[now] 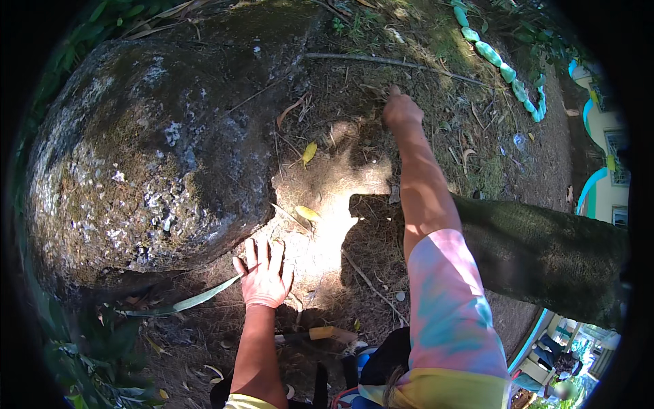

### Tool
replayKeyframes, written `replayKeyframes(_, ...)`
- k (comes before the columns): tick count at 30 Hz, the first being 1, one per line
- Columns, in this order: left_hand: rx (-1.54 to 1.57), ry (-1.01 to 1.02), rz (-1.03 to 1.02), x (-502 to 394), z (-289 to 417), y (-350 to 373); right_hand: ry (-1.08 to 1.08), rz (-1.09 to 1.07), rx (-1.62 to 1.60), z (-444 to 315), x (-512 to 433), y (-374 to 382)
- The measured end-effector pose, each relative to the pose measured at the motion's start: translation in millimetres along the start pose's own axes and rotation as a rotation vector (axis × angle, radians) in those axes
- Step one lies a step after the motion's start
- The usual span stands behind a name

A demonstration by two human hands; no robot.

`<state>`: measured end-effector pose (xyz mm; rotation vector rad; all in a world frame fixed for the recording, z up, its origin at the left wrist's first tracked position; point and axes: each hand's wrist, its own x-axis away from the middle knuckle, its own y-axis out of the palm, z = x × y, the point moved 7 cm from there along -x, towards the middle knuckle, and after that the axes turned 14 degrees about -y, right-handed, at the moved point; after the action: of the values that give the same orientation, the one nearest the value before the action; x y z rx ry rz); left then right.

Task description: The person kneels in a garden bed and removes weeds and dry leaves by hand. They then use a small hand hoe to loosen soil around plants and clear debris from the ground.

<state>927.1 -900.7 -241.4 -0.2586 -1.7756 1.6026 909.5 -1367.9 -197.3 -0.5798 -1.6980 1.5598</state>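
Note:
My left hand (263,278) is spread, back upward and fingers apart, over sunlit soil beside the lower edge of a large, rough boulder (153,168). Nothing shows in it. A long green strap-shaped leaf (194,302) ends at its outer side. Farther out, my right hand (402,111) is low over the shaded ground, with one finger or thumb pointing away from me. Its other fingers are hidden, so whether it grips anything cannot be told. A yellow leaf (309,152) lies on the soil between the boulder and my right hand, and another yellow leaf (307,213) is closer to me.
A thick tree trunk (536,250) stands at the right, close to my right arm. Beyond my right hand lies a thin stick (393,61). Green-painted stones (488,53) line the ground at upper right. Near my body rests a tool with a wooden handle (333,333). People (554,360) are at lower right.

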Motion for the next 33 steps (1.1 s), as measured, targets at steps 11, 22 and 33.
replayKeyframes(11,0.041,-0.021,-0.061,-1.7,-8.4,3.8,-0.57,-0.012,-0.052,-158.1,53.5,-12.3)
replayKeyframes(22,0.023,0.021,0.051,-2.5,-4.9,10.0,-0.673,0.18,-0.164,-203.5,57.5,22.9)
replayKeyframes(33,0.043,0.007,0.052,-0.4,-8.7,10.5,-0.81,0.302,-0.219,-200.4,60.3,33.4)
